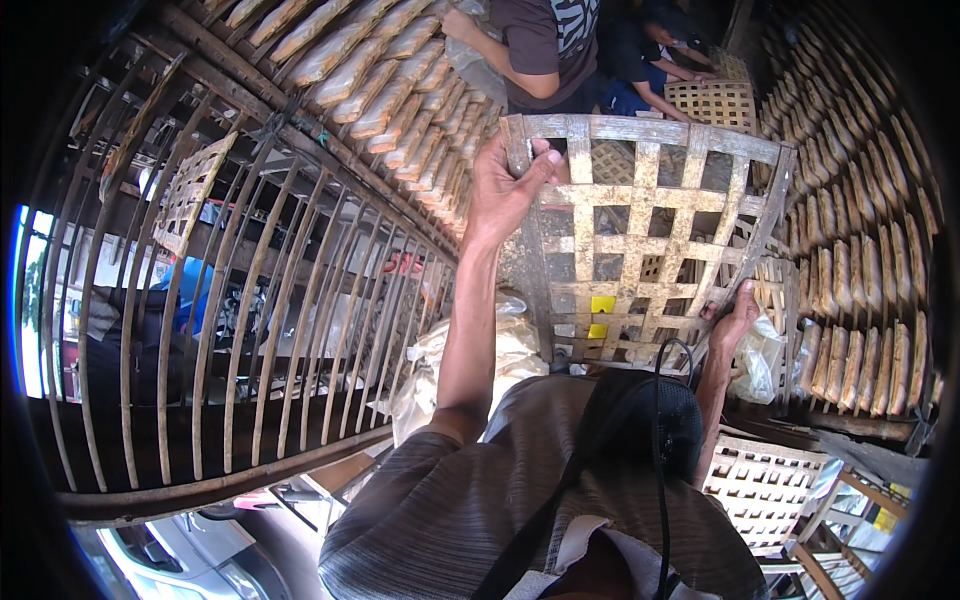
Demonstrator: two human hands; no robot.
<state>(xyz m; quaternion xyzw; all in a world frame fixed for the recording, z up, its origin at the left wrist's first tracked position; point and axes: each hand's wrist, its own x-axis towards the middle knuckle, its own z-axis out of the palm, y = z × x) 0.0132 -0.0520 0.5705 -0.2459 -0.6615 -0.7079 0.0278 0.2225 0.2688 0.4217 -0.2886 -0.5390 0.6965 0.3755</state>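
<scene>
A woven bamboo tray (pixel 647 195) with a wooden frame and wide square gaps is held up in front of me, tilted. My left hand (pixel 503 185) is closed round its upper left corner, the thumb lying over the frame. Lower down on the opposite side, my right hand (pixel 737 318) grips the right edge; part of its fingers is hidden behind the frame. Through the gaps other lattice pieces show, along with a small yellow patch (pixel 601 317) near the tray's lower part. Clear plastic (pixel 760 360) hangs just beyond my right hand.
Rows of flat, plastic-wrapped slabs fill racks at the upper left (pixel 390 100) and right (pixel 865 270). A slatted wooden railing (pixel 262 330) runs along my left. Two people (pixel 545 50) are ahead, one near another woven tray (pixel 712 100). A further tray (pixel 765 487) stands lower right.
</scene>
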